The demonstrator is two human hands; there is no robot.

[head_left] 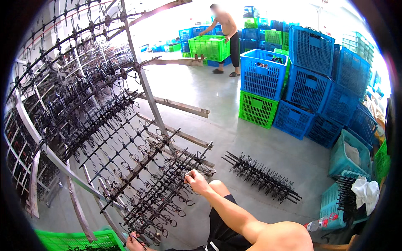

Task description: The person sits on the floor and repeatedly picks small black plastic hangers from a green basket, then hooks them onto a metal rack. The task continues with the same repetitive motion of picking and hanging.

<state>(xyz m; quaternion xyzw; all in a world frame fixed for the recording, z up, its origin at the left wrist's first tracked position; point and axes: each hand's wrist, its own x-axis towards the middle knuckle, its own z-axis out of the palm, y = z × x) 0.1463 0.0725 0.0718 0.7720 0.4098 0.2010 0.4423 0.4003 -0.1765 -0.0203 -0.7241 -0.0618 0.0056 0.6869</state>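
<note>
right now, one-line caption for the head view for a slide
Seated person's right hand and left hand work a black spiked rod rack near stacked blue crates.

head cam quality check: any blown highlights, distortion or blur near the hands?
Head view: the far doorway area is blown out to white; fisheye bends the metal frame bars and darkens the rim into a black vignette. The right hand on the dark wire rack is sharp; the left hand is cut by the lower edge. Floor lit evenly, with soft shadows.
</note>
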